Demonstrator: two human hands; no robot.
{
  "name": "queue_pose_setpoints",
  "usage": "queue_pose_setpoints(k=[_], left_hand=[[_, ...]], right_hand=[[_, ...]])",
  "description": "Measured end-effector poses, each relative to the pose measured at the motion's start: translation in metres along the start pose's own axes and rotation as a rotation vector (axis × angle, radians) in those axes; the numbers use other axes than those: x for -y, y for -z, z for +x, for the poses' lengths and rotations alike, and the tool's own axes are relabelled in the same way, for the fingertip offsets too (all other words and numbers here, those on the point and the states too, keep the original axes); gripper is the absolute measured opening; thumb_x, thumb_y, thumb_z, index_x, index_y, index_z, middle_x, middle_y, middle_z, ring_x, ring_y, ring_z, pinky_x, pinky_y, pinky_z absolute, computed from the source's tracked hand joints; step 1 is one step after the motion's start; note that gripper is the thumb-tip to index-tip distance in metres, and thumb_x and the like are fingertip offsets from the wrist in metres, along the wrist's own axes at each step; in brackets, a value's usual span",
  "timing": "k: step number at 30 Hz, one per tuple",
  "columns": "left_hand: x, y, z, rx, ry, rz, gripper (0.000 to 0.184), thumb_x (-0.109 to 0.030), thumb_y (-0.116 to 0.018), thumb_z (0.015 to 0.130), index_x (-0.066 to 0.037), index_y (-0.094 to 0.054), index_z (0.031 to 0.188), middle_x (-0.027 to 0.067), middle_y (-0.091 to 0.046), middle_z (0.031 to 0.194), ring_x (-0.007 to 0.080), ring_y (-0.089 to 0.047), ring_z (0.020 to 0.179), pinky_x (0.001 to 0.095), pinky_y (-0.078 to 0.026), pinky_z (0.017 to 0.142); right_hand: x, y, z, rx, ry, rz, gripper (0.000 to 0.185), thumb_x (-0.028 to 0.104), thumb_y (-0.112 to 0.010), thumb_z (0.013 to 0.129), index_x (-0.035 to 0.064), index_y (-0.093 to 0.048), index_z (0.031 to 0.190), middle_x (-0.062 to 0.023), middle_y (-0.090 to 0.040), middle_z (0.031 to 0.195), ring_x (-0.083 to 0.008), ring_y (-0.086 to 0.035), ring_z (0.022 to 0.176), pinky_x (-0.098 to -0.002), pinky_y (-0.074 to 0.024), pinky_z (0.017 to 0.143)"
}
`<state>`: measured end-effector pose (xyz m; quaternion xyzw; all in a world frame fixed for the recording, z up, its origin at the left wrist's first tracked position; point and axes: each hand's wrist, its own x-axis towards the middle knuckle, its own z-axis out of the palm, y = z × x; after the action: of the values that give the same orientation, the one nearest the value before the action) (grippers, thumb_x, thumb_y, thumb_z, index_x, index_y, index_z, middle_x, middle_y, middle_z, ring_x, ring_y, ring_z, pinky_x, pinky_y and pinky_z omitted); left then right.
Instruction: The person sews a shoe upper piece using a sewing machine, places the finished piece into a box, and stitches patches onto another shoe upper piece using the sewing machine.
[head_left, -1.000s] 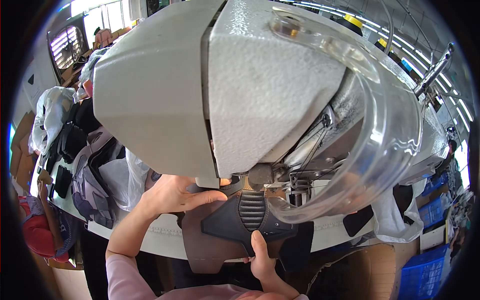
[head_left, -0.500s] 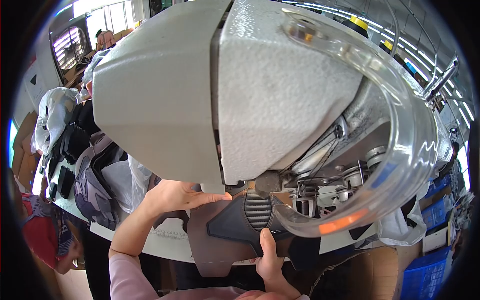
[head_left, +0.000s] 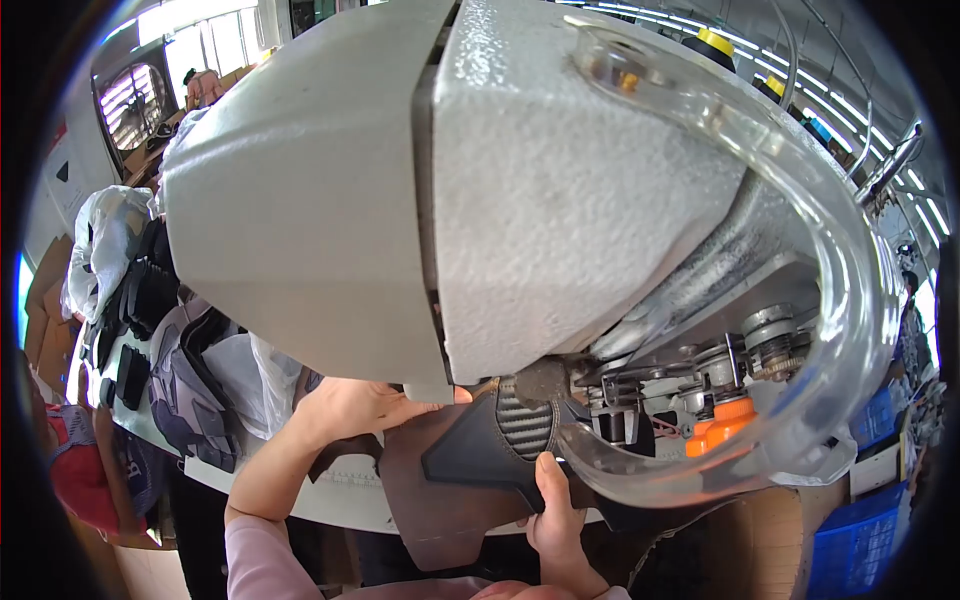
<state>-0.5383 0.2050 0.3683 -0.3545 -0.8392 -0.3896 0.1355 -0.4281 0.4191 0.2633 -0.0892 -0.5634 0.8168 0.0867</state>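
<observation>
Head view: I see a brown-and-black panel [head_left: 480, 460] partly tucked under the sewing machine [head_left: 580, 190], its near part overhanging the white table [head_left: 340, 495]. Step in hand, my read: both hands positioning the panel at the machine. Left hand [head_left: 355, 412]: thumb stretched along the panel's far side, other fingers hidden, can't tell if pinching. Right hand [head_left: 558, 520]: pinching the near edge, thumb on top, fingers mostly underneath. Next move, I judge, calls for light, even guiding, thumbs clear of the mechanism.
</observation>
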Motion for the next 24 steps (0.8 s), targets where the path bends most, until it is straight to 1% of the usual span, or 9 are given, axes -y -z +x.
queue_pose_setpoints(k=[2,4,5,8,14,17,20,23,24], left_hand=[[-0.003,0.001,0.002,-0.021,0.006,-0.021,0.022,-0.025,-0.082,0.076,-0.009,-0.072,0.087,0.0026,-0.061,0.074,0.0197,-0.057,0.063,0.0334,-0.043,0.054],[-0.004,0.002,0.002,0.003,0.022,0.004,0.022,-0.025,-0.082,0.076,-0.009,-0.072,0.088,0.0027,-0.062,0.074,0.0195,-0.058,0.064,0.0331,-0.044,0.054],[-0.005,0.002,0.002,0.014,0.030,0.016,0.022,-0.025,-0.082,0.076,-0.010,-0.072,0.089,0.0028,-0.062,0.075,0.0194,-0.058,0.064,0.0329,-0.044,0.054],[-0.009,-0.001,0.003,-0.069,0.013,-0.010,0.023,-0.025,-0.082,0.076,-0.009,-0.071,0.089,0.0029,-0.061,0.074,0.0190,-0.057,0.064,0.0328,-0.044,0.055],[-0.010,0.000,0.002,-0.017,0.103,-0.017,0.025,-0.025,-0.082,0.076,-0.007,-0.070,0.088,0.0038,-0.061,0.075,0.0198,-0.057,0.064,0.0332,-0.045,0.055],[-0.008,-0.001,0.002,-0.056,0.001,0.062,0.026,-0.026,-0.082,0.076,-0.006,-0.068,0.085,0.0040,-0.061,0.074,0.0203,-0.057,0.063,0.0334,-0.044,0.055],[-0.011,-0.004,0.003,-0.111,0.009,0.012,0.027,-0.027,-0.082,0.076,-0.006,-0.067,0.083,0.0045,-0.061,0.074,0.0206,-0.057,0.064,0.0336,-0.044,0.055],[-0.012,-0.002,0.001,-0.026,0.147,0.022,0.028,-0.028,-0.081,0.076,-0.006,-0.067,0.087,0.0073,-0.062,0.078,0.0247,-0.059,0.067,0.0346,-0.046,0.056],[-0.015,-0.003,0.001,-0.080,0.121,0.094,0.029,-0.029,-0.081,0.077,-0.006,-0.067,0.089,0.0084,-0.062,0.080,0.0261,-0.059,0.068,0.0353,-0.047,0.058]], right_hand=[[0.011,-0.007,0.004,-0.002,-0.023,0.066,0.014,0.019,-0.053,0.094,0.0069,-0.060,0.093,-0.0001,-0.059,0.071,-0.0062,-0.051,0.046,-0.0217,-0.0321,0.034],[0.020,-0.013,0.006,-0.032,-0.097,0.118,0.013,0.019,-0.053,0.094,0.0076,-0.060,0.092,0.0004,-0.059,0.071,-0.0061,-0.050,0.046,-0.0214,-0.0320,0.034],[0.034,-0.015,0.006,0.025,-0.185,0.147,0.013,0.019,-0.053,0.094,0.0082,-0.059,0.091,0.0009,-0.058,0.071,-0.0057,-0.050,0.047,-0.0212,-0.0318,0.035],[0.041,-0.016,0.007,0.050,-0.171,0.152,0.014,0.020,-0.053,0.094,0.0080,-0.059,0.091,0.0007,-0.058,0.071,-0.0056,-0.050,0.046,-0.0210,-0.0311,0.035],[0.043,-0.014,0.008,0.063,-0.165,0.132,0.013,0.019,-0.053,0.095,0.0074,-0.058,0.092,0.0003,-0.058,0.071,-0.0059,-0.050,0.047,-0.0210,-0.0302,0.035],[0.051,-0.017,0.008,-0.013,-0.235,0.107,0.013,0.019,-0.053,0.094,0.0069,-0.058,0.093,0.0000,-0.058,0.072,-0.0060,-0.049,0.046,-0.0210,-0.0302,0.035],[0.055,-0.021,0.009,0.007,-0.195,0.136,0.015,0.019,-0.054,0.094,0.0055,-0.059,0.096,0.0001,-0.058,0.073,-0.0050,-0.047,0.044,-0.0207,-0.0273,0.033],[0.053,-0.005,0.016,0.151,-0.188,0.125,0.019,0.018,-0.054,0.094,0.0029,-0.061,0.102,-0.0050,-0.064,0.085,-0.0096,-0.057,0.056,-0.0237,-0.0412,0.042],[0.054,-0.002,0.021,0.141,-0.166,0.058,0.021,0.018,-0.055,0.093,0.0021,-0.061,0.105,-0.0071,-0.064,0.090,-0.0119,-0.059,0.063,-0.0270,-0.0454,0.050]])
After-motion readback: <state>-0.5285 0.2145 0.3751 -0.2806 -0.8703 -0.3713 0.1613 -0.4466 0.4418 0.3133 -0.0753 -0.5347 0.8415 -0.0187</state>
